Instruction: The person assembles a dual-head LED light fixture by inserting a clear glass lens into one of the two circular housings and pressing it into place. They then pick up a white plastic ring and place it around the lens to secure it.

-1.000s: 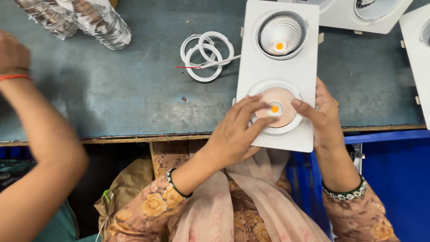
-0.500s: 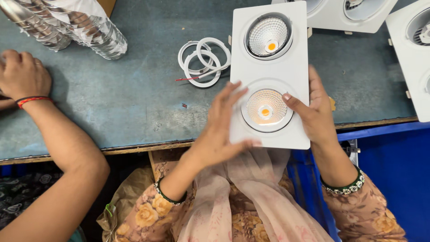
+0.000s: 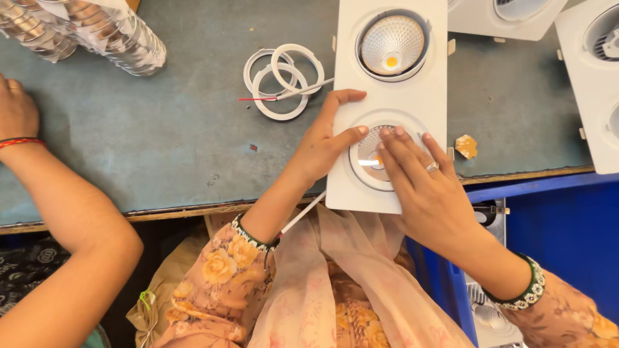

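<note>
Fingers of both hands rest on a white twin downlight fixture [image 3: 392, 103] that lies on the grey table [image 3: 161, 142], its near end jutting just over the table's front edge. The left hand [image 3: 322, 145] lies flat on the fixture's left side, fingers spread apart, the index tip touching the rim of the nearer round lamp [image 3: 371, 158]. The right hand [image 3: 422, 187] covers that same lamp from the right, fingers held close together and pressed onto its reflector (a ring shows on one of them); neither hand is closed around anything. The farther lamp [image 3: 392, 45] in the same housing is uncovered, its ribbed reflector and small yellow centre in plain sight.

Just left of the fixture lie three white rings [image 3: 280, 80], overlapping, with a thin red and white wire [image 3: 284, 96] across them. A stack of shiny reflector cups [image 3: 97, 29] lies at the far left corner. Another person's hand [image 3: 16, 113] rests on the table at the left edge, a red thread at the wrist. More white housings [image 3: 590, 84] sit to the right, and a small torn scrap [image 3: 465, 146] lies beside the fixture.
</note>
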